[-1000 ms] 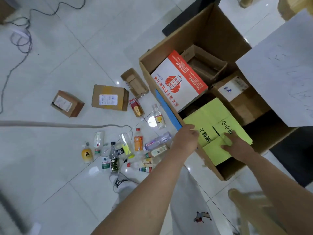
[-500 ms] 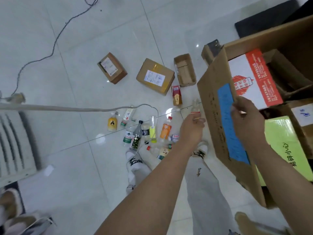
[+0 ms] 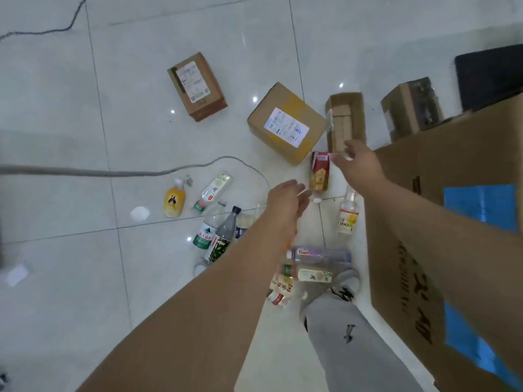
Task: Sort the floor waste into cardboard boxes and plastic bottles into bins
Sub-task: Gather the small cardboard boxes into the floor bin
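In the head view, much of the sorting is judged to be still outstanding. Four small cardboard boxes are lying loose on the tiles: a labelled box point(image 3: 197, 86) at upper centre, a larger labelled box point(image 3: 286, 123) right of it, an open empty box point(image 3: 345, 120) beside that, and a further box point(image 3: 410, 107) at upper right, partly hidden by the big carton point(image 3: 452, 193) that is filling the right edge. The inside of that carton is not being shown, so what has been put away cannot be told.

A scatter of plastic bottles is lying across the lower centre: a yellow bottle point(image 3: 174, 200), a white-labelled bottle point(image 3: 213, 190), a green-labelled water bottle point(image 3: 206, 232), a dark-capped bottle point(image 3: 225, 236), a small clear bottle point(image 3: 348, 215) against the carton's side, and a clear bottle point(image 3: 319, 254) above a few more near the foot. A red drink carton point(image 3: 320, 171) is lying at centre, between the two hands.

The left hand point(image 3: 285, 199) is being held out over the bottles, fingers loosely spread and nothing in it. The right hand point(image 3: 358, 165) is being stretched toward the open empty box, fingers parted; whether anything is being touched cannot be told.
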Demonstrator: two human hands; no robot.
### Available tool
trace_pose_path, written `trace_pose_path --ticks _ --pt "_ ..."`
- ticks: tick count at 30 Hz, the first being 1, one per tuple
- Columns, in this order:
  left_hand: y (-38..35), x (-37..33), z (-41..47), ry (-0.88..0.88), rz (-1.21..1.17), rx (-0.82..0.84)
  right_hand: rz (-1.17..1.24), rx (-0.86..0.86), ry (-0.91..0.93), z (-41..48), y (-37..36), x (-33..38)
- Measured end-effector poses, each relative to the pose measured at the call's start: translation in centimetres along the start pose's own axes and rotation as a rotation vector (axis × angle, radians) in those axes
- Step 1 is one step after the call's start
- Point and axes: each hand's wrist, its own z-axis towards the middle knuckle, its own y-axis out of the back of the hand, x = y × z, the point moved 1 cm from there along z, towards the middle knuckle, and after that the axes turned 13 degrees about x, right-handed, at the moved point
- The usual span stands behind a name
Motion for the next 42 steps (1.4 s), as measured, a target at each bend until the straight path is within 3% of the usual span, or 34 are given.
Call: trace_pose_path --ticks 2,11,14,19,26,33,37,42 --pt "1.6 -0.6 5.6 -0.016 -0.086 0.012 -0.038 0.013 -0.016 5.6 -1.5 -0.8" --pt "5.8 0.6 24.5 -0.021 -0.025 0.0 -0.176 -0.059 0.099 25.5 -5.0 -3.0" --pt "6.1 0.7 27.4 -0.026 0.023 0.077 -0.081 -0.093 0.041 28.9 -4.9 -3.3" --pt "6.7 0.1 27.8 -0.089 -0.109 0.111 -0.08 -0.061 0.065 28.1 -6.0 -3.3" --pt "5.8 -3.1 14.0 -0.162 -0.042 0.075 0.235 -0.038 0.124 13.6 -4.2 2.2" --pt "-0.3 -7.0 -14.2 -0.227 0.315 0.16 0.447 -0.089 0.114 -15.6 3.9 9.7" --pt "-4.3 -5.3 -26.4 -0.212 0.563 0.213 0.635 -0.175 0.088 -31.6 6.7 8.0" --pt "-11.6 0.4 -35.6 -0.195 0.731 0.333 0.842 -0.267 0.071 -43.6 9.7 0.7"
